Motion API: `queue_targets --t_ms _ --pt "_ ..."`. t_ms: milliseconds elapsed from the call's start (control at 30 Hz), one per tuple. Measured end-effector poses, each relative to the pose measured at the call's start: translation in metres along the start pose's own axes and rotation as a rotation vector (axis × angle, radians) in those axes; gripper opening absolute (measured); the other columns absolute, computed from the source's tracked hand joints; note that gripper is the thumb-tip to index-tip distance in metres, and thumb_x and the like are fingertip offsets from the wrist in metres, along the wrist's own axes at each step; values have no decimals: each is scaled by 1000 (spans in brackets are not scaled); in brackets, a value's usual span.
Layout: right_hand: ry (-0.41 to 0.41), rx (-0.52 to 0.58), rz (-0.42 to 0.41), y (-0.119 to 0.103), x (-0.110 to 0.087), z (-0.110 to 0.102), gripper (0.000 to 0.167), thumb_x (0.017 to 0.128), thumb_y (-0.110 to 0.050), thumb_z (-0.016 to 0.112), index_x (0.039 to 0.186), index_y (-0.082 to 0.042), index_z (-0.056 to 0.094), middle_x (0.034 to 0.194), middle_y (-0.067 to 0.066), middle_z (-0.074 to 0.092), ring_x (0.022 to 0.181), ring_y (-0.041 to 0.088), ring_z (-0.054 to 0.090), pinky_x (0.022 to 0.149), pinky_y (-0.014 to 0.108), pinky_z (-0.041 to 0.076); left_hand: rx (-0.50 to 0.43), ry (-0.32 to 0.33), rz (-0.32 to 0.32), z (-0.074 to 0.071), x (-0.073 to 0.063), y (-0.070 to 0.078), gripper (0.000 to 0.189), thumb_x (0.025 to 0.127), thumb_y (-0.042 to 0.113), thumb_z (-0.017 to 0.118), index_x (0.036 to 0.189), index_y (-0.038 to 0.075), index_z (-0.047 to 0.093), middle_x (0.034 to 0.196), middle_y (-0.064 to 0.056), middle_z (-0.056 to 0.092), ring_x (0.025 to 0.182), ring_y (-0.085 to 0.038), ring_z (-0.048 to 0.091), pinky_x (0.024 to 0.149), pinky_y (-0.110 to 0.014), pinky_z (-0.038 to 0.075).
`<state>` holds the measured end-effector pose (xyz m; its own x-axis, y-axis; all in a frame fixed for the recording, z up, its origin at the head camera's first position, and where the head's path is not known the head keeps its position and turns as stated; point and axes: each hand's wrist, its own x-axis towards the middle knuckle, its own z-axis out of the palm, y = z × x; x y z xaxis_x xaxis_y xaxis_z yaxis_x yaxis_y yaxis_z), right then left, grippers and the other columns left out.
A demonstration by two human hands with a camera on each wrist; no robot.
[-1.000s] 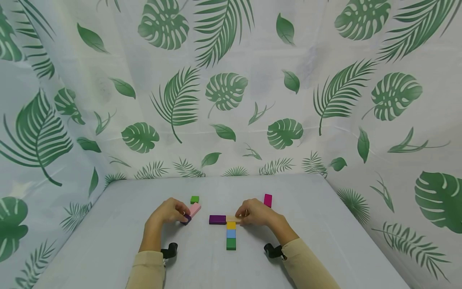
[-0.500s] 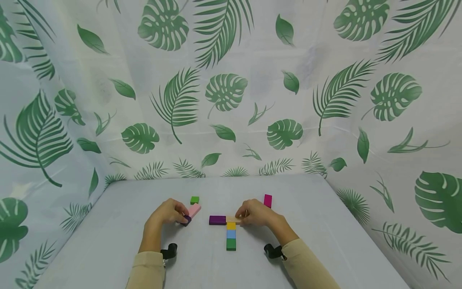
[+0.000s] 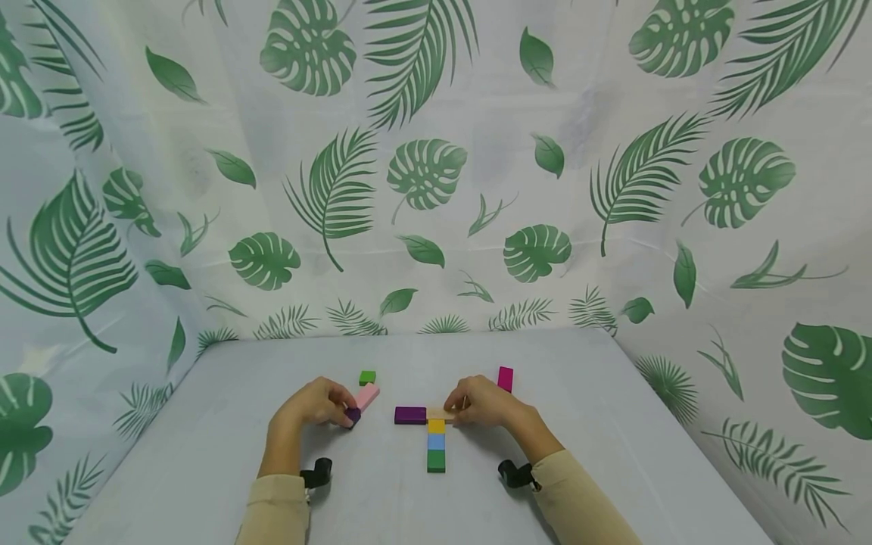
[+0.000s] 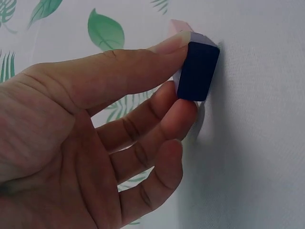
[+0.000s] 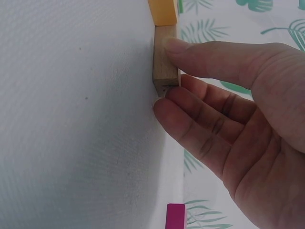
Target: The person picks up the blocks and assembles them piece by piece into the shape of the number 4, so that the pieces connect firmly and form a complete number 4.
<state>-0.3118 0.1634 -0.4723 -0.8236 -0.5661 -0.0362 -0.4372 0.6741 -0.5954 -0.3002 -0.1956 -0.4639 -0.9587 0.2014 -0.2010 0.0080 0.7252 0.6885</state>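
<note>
My left hand (image 3: 316, 401) pinches a dark blue block (image 4: 198, 71) between thumb and fingertips, low over the white table. The near end of a pink block (image 3: 368, 395) lies close by those fingertips. A plain wooden block (image 5: 165, 57) is held by my right hand (image 3: 482, 400), its thumb on one side and fingers on the other. The wooden block lies end to end with a purple block (image 3: 410, 415). Below them a column runs toward me: a yellow block (image 3: 436, 426), a light blue block (image 3: 436, 441) and a green block (image 3: 436, 461).
A small light green block (image 3: 368, 375) lies beyond the pink one. Past my right hand is a magenta block (image 3: 505, 378), partly hidden by the hand. A leaf-patterned white curtain (image 3: 477, 98) encloses the table (image 3: 381, 507) at the back and sides.
My left hand has shifted slightly toward me and to the left, and the dark blue block has turned a little in its fingers. My right hand stays on the wooden block.
</note>
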Motion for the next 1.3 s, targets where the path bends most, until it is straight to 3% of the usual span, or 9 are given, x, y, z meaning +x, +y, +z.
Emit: queue_targets --t_ms 267,667,1300 --pt "2 -6 7 1 0 0 20 88 -11 83 108 -15 82 94 -5 68 88 16 59 72 26 54 -32 -33 12 3 0 3 26 76 1 89 98 12 78 91 -5 67 84 -19 58 65 -31 51" --pt "7 -9 -2 2 1 0 20 87 -12 84 107 -16 83 93 -5 68 87 16 59 72 26 54 -8 -69 59 12 1 16 24 76 1 89 94 12 77 87 -3 66 81 -19 59 63 -30 52" --pt "-4 -4 -6 2 1 -1 20 88 -11 84 107 -14 82 94 -5 69 87 15 59 72 26 54 52 -92 77 26 1 39 24 76 -1 89 92 13 78 85 -3 66 72 -17 58 56 -28 48"
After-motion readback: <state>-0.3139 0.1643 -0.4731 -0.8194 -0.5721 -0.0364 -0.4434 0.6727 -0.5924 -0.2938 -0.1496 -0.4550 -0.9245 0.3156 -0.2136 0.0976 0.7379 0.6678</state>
